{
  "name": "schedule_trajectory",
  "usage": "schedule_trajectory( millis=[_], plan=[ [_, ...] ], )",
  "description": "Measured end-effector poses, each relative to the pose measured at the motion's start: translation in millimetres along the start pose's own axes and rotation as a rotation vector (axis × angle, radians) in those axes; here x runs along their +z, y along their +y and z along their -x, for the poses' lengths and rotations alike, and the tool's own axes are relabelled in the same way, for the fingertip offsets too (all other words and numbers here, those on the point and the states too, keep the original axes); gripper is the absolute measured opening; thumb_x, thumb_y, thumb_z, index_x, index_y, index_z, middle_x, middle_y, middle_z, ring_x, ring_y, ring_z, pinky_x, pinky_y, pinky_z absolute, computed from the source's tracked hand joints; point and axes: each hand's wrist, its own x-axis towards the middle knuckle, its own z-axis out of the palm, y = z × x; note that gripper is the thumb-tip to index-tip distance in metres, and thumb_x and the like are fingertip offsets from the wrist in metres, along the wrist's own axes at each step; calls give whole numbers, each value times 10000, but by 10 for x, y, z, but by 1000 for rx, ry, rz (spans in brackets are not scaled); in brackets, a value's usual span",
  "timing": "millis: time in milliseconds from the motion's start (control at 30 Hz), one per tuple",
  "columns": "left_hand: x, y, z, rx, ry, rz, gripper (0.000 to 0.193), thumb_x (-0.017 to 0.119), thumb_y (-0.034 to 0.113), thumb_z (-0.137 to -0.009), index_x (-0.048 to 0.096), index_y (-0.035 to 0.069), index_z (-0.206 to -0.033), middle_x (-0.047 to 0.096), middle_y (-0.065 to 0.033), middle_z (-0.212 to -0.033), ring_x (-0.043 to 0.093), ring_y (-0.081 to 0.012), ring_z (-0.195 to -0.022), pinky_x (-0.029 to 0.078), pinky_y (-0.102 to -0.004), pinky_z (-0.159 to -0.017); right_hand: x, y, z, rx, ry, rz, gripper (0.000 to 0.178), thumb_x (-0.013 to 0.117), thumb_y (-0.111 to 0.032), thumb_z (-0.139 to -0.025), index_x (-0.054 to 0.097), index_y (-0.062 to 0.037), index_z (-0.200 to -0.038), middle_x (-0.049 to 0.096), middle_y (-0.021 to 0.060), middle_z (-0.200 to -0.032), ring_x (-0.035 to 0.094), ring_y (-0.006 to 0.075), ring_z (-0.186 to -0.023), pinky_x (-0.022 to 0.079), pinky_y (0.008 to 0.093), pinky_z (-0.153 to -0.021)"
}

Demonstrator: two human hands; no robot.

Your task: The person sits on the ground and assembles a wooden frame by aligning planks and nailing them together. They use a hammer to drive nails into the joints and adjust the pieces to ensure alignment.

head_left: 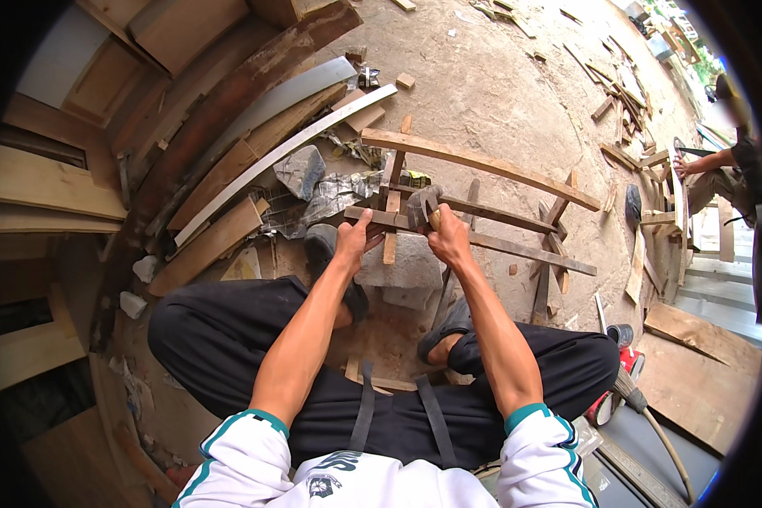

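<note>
In front of my crossed legs stands a wooden frame (491,166) of long slats joined by short crosspieces. My left hand (355,243) is closed around the left end of its nearest slat (533,253). Just to the right, my right hand (450,236) grips a hammer (420,206) by its short visible handle. The dark hammer head lies over the slats, close to the left crosspiece (393,200); whether it touches the wood cannot be told. A grey stone block (402,264) sits beneath the near left part of the frame.
Planks (288,161) and a grey rock (300,172) lie left of the frame. Scrap wood (622,102) is scattered at the far right. Another person (724,178) works by a wooden piece there. A red power tool (626,372) with a hose rests near my right knee.
</note>
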Motion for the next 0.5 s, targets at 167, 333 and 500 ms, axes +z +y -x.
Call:
schedule_trajectory(
  millis=[167, 333, 500],
  plan=[
    [-14, -5, 8, -1, 6, 34, 340, 575, 294, -995, 565, 3, -1170, 678, -159, -1122, 672, -277, -1047, 533, -440, -953, 5, -9, 15, -18, -11, -38, 358, 720, -220, -794, 483, -16, -968, 669, 257, -879, 631, 459, -891, 438, 529, -785],
    [69, 31, 31, 239, 485, -264, 491, 686, 298, -895, 494, 34, -1262, 603, -178, -1203, 544, -294, -1220, 427, -475, -1047, -26, -16, 15, 22, -37, 4, 389, 737, -263, -799, 495, -18, -979, 671, 264, -886, 631, 466, -903, 451, 528, -796],
    [-151, 408, -24, 1101, 255, -1397, 694, 747, 310, -655, 538, 35, -1257, 527, -185, -1279, 446, -287, -1284, 281, -499, -1088, -41, -38, -16, 102, -89, -29, 411, 751, -283, -793, 525, -26, -1019, 674, 264, -927, 633, 457, -942, 461, 513, -826]
  ],
)
